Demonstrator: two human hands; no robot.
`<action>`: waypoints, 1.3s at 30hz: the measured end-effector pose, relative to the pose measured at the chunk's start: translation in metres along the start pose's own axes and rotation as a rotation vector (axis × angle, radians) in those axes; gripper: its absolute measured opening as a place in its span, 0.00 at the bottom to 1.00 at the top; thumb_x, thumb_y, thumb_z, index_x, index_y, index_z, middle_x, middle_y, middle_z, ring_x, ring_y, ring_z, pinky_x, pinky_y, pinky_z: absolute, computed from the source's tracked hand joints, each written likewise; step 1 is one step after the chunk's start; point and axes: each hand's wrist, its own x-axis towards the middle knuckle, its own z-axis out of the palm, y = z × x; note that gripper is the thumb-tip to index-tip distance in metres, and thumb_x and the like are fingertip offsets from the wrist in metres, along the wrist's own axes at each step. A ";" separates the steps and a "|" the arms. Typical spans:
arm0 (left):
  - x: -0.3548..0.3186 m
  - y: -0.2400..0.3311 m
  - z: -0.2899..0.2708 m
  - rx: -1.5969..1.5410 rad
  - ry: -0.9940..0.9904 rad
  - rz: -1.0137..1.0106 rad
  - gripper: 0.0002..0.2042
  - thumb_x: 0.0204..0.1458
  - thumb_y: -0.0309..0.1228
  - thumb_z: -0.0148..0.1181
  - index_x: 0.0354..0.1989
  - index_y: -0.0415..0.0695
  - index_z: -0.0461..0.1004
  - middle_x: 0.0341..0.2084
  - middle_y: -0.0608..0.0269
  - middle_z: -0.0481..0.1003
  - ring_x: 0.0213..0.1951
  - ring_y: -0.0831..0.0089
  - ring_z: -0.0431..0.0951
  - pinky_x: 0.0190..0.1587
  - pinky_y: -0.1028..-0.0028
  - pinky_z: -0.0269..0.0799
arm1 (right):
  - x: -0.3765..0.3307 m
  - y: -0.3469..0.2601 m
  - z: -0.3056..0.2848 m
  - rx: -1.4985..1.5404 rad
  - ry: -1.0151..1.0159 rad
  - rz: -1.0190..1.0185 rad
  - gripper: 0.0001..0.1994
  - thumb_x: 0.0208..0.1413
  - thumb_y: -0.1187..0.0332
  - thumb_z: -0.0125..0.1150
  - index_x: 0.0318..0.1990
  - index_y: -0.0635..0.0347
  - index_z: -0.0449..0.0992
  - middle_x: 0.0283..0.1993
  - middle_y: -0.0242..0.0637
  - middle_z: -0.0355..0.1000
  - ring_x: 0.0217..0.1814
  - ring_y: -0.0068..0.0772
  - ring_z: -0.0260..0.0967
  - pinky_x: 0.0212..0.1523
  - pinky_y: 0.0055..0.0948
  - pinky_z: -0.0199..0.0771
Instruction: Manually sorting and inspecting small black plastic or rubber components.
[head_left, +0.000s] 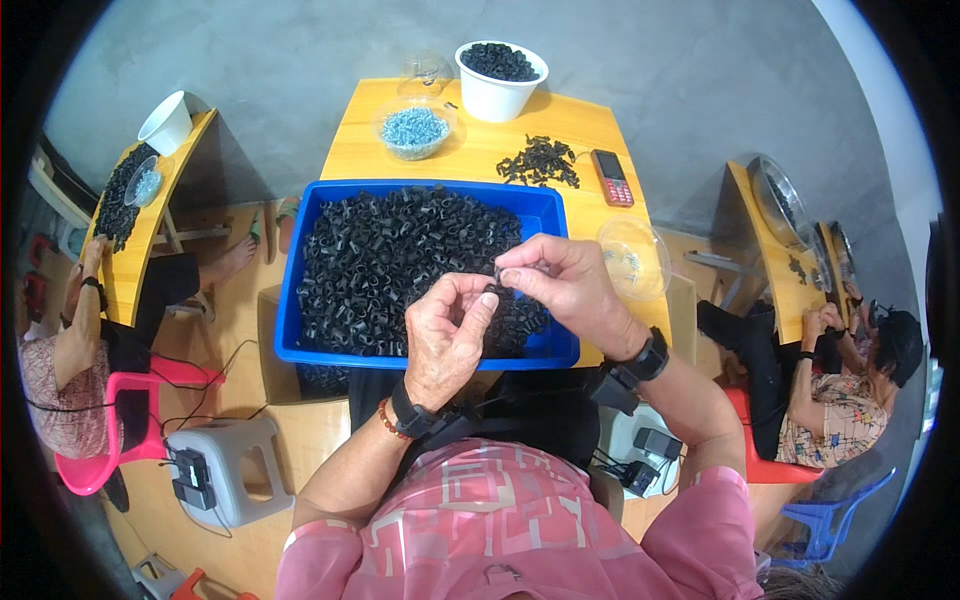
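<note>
My left hand [447, 338] pinches a small black plastic clip [497, 289] between thumb and fingertips, over the near right part of a blue tray [292, 335]. Thumb and fingers of my right hand [572, 285] close on the same spot from the right. Whatever else those right fingertips grip is hidden. Below both hands, the tray is heaped with loose black clips [390, 260], hollow and curved. To the right, beside my right hand, a clear plastic bowl [650, 262] has a few small metallic pieces in it.
Farther back on the yellow table [360, 110] are a clear bowl of bluish screw-like pieces [413, 130], a white bucket [497, 100] of black pieces, a small black pile [540, 163] and a red phone [613, 178]. People sit at tables on both sides.
</note>
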 end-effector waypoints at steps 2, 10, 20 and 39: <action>0.000 0.001 0.001 -0.042 0.014 -0.013 0.07 0.60 0.23 0.64 0.44 0.36 0.78 0.30 0.72 0.77 0.30 0.87 0.71 0.33 0.83 0.68 | -0.006 -0.001 0.007 -0.035 0.048 -0.053 0.06 0.57 0.77 0.68 0.41 0.64 0.82 0.37 0.34 0.81 0.38 0.20 0.76 0.40 0.23 0.77; 0.002 0.000 0.000 -0.011 0.027 -0.044 0.07 0.59 0.24 0.66 0.43 0.35 0.78 0.28 0.69 0.78 0.28 0.85 0.74 0.32 0.82 0.71 | -0.010 -0.002 0.016 -0.231 0.121 -0.265 0.06 0.56 0.79 0.66 0.41 0.64 0.81 0.37 0.41 0.79 0.40 0.35 0.79 0.39 0.29 0.78; 0.004 -0.004 -0.001 0.028 0.007 -0.033 0.06 0.58 0.24 0.67 0.40 0.35 0.79 0.26 0.69 0.78 0.27 0.85 0.74 0.32 0.82 0.71 | -0.011 0.003 0.017 -0.385 0.119 -0.420 0.08 0.53 0.82 0.65 0.40 0.63 0.80 0.36 0.42 0.77 0.36 0.41 0.79 0.34 0.32 0.78; 0.007 -0.001 -0.004 -0.151 -0.033 -0.122 0.06 0.59 0.22 0.64 0.43 0.34 0.78 0.29 0.67 0.79 0.27 0.84 0.76 0.32 0.81 0.75 | -0.015 -0.005 0.018 -0.483 0.075 -0.492 0.08 0.52 0.83 0.65 0.40 0.65 0.77 0.36 0.43 0.73 0.38 0.46 0.75 0.37 0.37 0.77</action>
